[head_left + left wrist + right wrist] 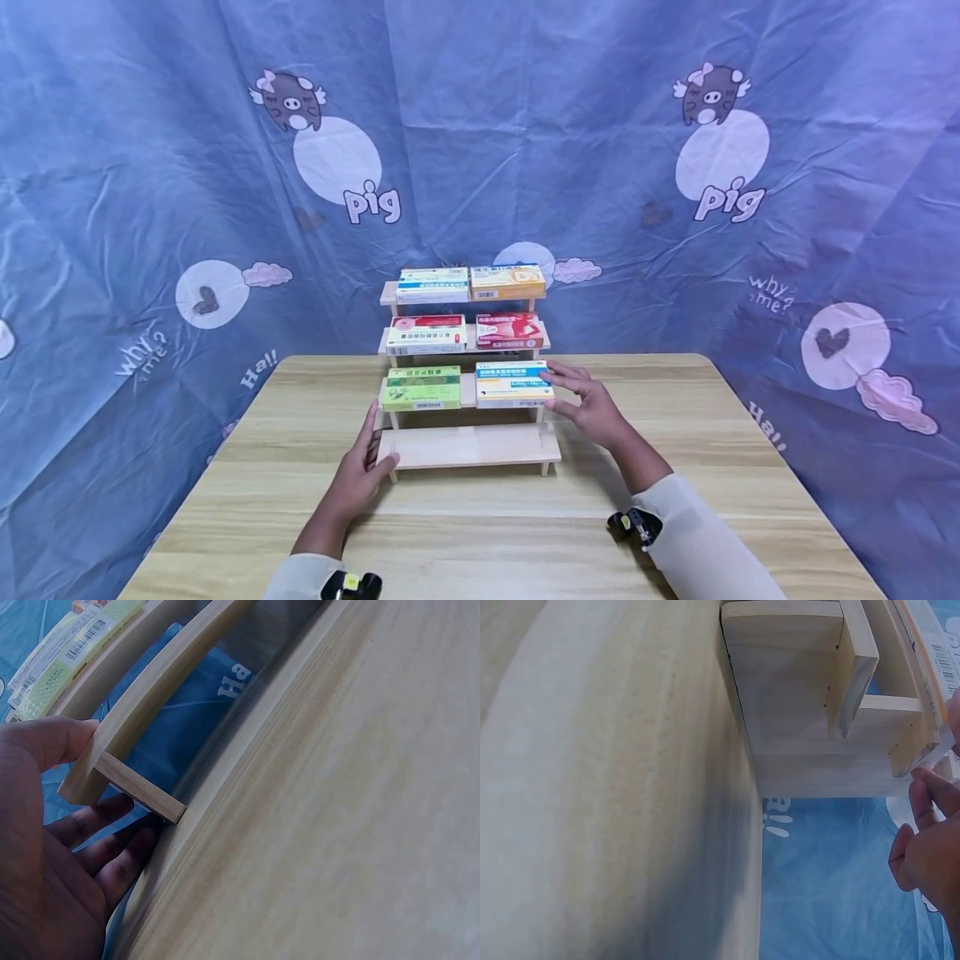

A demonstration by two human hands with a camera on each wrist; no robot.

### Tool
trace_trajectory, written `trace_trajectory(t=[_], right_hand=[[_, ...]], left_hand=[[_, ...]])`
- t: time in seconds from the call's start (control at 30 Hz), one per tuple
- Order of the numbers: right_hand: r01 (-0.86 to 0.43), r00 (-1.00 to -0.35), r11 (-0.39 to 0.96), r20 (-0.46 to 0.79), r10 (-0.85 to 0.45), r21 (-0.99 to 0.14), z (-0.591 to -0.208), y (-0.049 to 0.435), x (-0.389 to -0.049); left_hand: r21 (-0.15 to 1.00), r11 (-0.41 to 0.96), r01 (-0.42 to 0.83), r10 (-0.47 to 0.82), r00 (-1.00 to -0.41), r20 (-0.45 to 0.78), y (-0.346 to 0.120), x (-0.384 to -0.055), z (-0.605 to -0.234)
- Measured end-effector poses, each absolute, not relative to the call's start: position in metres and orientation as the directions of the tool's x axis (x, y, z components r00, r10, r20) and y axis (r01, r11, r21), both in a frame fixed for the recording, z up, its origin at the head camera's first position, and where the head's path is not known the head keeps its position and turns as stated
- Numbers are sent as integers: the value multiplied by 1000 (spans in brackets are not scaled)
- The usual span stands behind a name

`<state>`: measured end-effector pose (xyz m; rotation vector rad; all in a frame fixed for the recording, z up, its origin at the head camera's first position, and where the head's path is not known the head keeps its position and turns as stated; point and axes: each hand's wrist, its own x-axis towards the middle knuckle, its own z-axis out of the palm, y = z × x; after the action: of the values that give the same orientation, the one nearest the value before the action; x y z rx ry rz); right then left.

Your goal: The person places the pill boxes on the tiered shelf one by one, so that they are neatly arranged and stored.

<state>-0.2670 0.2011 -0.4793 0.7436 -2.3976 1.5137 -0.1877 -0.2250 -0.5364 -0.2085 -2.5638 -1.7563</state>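
A light wooden stepped display stand (468,447) stands on the table with medicine boxes on its upper three steps. At the left end of its lowest step, my left hand (358,473) grips the board, thumb on the edge and fingers bent beside the leg, as the left wrist view shows. My right hand (594,408) holds the right end of a blue-and-white medicine box (513,385), thumb at its front corner and fingers at its top. Beside that box lies a green medicine box (422,388). Most of the right thumb is cut off in the right wrist view.
Higher up are a red-and-white box (427,334), a red box (510,331), a pale blue-and-white box (432,285) and an orange-and-white box (507,282). The wooden table (465,554) ends behind the stand, near a blue patterned cloth (465,183).
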Motion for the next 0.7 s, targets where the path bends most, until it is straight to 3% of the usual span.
trace_trajectory(t=[0.7], right_hand=[[-521,-850,390,424,-312,-759,-480,204,-265]], left_hand=[[918,372,137,93,-990,110,-225,-188,-538]])
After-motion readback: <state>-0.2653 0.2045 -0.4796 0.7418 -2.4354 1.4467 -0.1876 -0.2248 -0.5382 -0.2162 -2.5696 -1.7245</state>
